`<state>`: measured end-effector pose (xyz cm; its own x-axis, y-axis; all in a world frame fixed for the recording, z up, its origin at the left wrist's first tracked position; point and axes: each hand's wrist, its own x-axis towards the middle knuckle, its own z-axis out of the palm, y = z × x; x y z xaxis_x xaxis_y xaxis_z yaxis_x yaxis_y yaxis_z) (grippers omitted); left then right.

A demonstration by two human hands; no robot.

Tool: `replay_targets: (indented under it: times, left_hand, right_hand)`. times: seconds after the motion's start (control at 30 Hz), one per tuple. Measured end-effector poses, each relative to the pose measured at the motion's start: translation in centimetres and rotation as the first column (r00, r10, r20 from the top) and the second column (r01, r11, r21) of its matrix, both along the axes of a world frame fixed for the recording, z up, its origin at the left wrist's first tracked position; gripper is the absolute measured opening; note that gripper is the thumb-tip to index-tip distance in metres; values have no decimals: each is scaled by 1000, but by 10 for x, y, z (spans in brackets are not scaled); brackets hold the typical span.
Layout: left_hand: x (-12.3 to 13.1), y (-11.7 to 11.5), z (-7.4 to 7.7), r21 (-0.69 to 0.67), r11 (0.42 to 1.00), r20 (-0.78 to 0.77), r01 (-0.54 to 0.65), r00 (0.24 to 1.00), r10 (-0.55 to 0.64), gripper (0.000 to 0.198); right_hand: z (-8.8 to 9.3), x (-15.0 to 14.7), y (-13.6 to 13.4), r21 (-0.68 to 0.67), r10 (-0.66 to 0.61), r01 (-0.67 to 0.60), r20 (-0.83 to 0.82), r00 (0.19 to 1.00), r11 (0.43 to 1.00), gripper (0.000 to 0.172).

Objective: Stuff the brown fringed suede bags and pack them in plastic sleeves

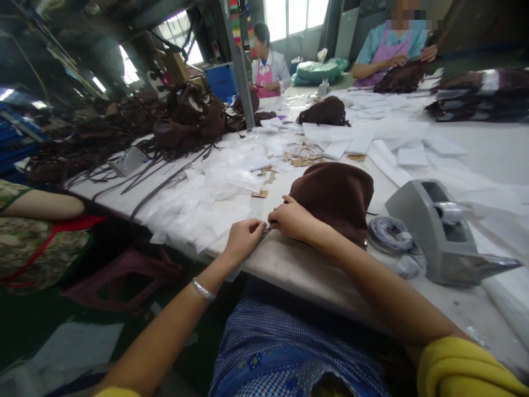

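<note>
Long white table (475, 149) runs from the lower middle to the upper right of the frame, strewn with white sheets (206, 209). One brown bag (334, 196) sits at centre, and one grey tape dispenser (438, 231) stands to its right. Two hands work at the near edge. The left hand (243, 237) and right hand (291, 218) meet fingertip to fingertip, both pinched nearly closed on something too small to name. The bag lies just behind the right hand, touching its knuckles and well clear of the left fingers (258, 225). Two people (268, 66) sit at the top of the frame, a heap of bags (185, 121) lies upper left, and one bare arm (41, 205) rests at the left edge.
</note>
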<state>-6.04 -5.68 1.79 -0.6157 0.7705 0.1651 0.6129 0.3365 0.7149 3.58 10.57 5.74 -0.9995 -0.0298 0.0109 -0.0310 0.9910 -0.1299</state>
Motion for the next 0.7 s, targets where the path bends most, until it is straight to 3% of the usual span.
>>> replay_targets:
  times: [0.2,0.3,0.43,0.6,0.7]
  left_hand:
    - [-1,16,-5,32,999,78,15,997,-18,35]
    - [-6,9,-4,28,999,159,22,987,-26,44]
    - [-12,-26,4,-16,1000,420,-7,907,13,54]
    - [-4,-79,17,-123,950,667,287,733,-135,44]
    - [4,-100,17,-87,938,777,337,612,-148,44]
  right_hand:
    - [-11,-3,6,-139,44,-54,-75,996,989,43]
    - [-14,-4,4,-111,-4,-6,-86,996,994,34]
    - [-19,-7,4,-120,-28,18,-84,996,993,18]
    - [-27,-11,11,-184,-60,39,-107,993,982,16]
    - [-33,-13,15,-173,-75,55,-113,991,983,17]
